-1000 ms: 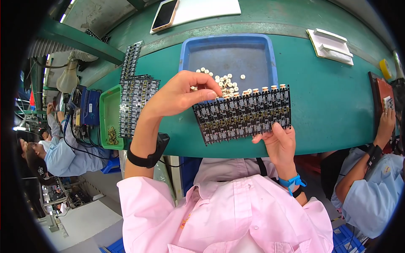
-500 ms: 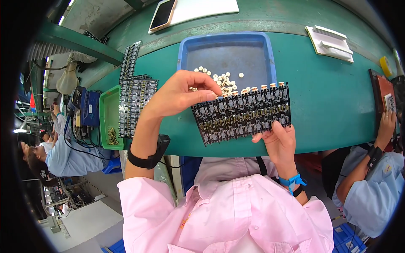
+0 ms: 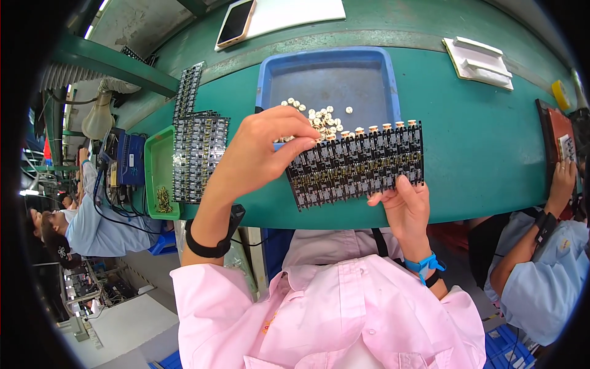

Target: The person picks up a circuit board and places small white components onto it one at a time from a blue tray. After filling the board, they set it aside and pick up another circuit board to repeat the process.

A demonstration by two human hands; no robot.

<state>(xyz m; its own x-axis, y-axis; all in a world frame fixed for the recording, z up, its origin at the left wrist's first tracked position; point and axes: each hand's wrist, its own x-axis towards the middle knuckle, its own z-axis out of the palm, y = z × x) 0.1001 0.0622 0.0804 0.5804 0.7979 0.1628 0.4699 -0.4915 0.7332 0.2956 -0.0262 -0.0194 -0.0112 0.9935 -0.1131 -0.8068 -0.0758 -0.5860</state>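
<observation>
My right hand (image 3: 407,206) grips the lower right edge of a black circuit board panel (image 3: 356,167), thumb on its face, and holds it tilted above the bench. Along the panel's upper edge stands a row of small white-ended coils with copper-coloured windings (image 3: 373,130). At the upper left corner, my left hand (image 3: 270,147) is closed, thumb and forefinger pinched together around a small coil (image 3: 318,140) that is mostly covered by the fingertips. Just behind lies a blue tray (image 3: 326,58) with a heap of loose coils (image 3: 319,117).
Stacked board panels (image 3: 200,157) lie at the left, overlapping a green tray (image 3: 158,138) with small brass-coloured parts. A phone (image 3: 236,23) rests on a white board at the back. A white fixture (image 3: 478,63) sits back right. A co-worker's hand (image 3: 562,181) is at far right.
My left hand has turned and its wrist has swung to the right, with the fingertips staying at the panel's upper left corner. The panel and my right hand have barely moved.
</observation>
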